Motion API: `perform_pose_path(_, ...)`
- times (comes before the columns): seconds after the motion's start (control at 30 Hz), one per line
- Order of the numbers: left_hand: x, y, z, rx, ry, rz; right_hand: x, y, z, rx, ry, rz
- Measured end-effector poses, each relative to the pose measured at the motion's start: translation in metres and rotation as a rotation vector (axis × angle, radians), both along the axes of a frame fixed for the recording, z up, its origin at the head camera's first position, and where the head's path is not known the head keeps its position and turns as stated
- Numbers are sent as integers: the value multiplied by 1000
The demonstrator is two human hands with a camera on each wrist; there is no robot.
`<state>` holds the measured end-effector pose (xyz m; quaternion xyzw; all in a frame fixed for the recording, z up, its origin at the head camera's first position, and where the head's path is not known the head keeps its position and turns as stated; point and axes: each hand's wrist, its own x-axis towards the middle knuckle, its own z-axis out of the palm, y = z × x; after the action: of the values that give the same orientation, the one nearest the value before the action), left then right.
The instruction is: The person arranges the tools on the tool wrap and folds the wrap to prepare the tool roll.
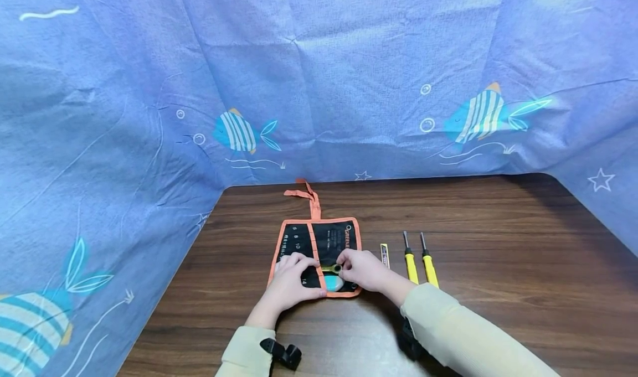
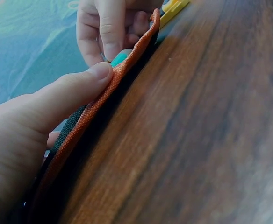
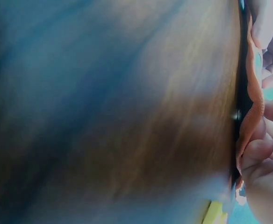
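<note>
A black tool pouch [image 1: 329, 238] with orange edging and printed numbers lies on the wooden table. My left hand [image 1: 291, 283] rests over its left part, thumb and forefinger gripping the orange-edged pocket strip. In the left wrist view the left thumb [image 2: 80, 91] presses on the orange edging. Over the pouch's right side, my right hand [image 1: 366, 269] pinches the ring end of a small yellowish wrench [image 1: 330, 268], whose other end disappears behind the pocket strip. Just below it, a rounded teal object [image 1: 333, 282] sticks out of the pocket.
Two yellow-handled screwdrivers [image 1: 411, 266] lie right of the pouch, partly behind the right forearm. A narrow yellow-edged packet [image 1: 384, 253] sits between them and the pouch. Orange tie straps [image 1: 314, 202] trail toward the back edge. Blue fish-print cloth [image 1: 339, 78] encloses the table.
</note>
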<state>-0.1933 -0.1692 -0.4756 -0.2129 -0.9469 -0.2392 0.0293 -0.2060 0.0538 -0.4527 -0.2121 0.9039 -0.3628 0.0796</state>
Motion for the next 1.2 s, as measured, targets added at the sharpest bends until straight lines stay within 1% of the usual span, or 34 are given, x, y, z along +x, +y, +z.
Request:
perform_pose_path(0.1,0,0,0,-5,-7,6,0,3,3,21,14,5)
perform_pose_path(0.23,0,1,0,-11,-14,17,1,13,9,13,-8,-2)
perform_pose_path(0.47,0,1,1,-1,-9,41,1,41,18,-9,-33,-43)
perform_pose_path(0.6,0,3,0,4,-2,65,1,61,21,-1,-8,-78)
perform_pose_path(0.7,0,3,-1,-2,8,74,3,75,20,14,47,-98)
perform_pose_path(0.77,-1,5,-1,-1,11,72,4,86,19,11,65,-108)
perform_pose_path(0.93,-1,6,-1,-6,3,73,9,111,18,10,60,-143)
perform_pose_path(1.13,-1,6,2,0,-39,109,16,133,13,11,74,-179)
perform_pose_path(1.2,-3,6,2,-5,-51,108,19,140,10,16,80,-186)
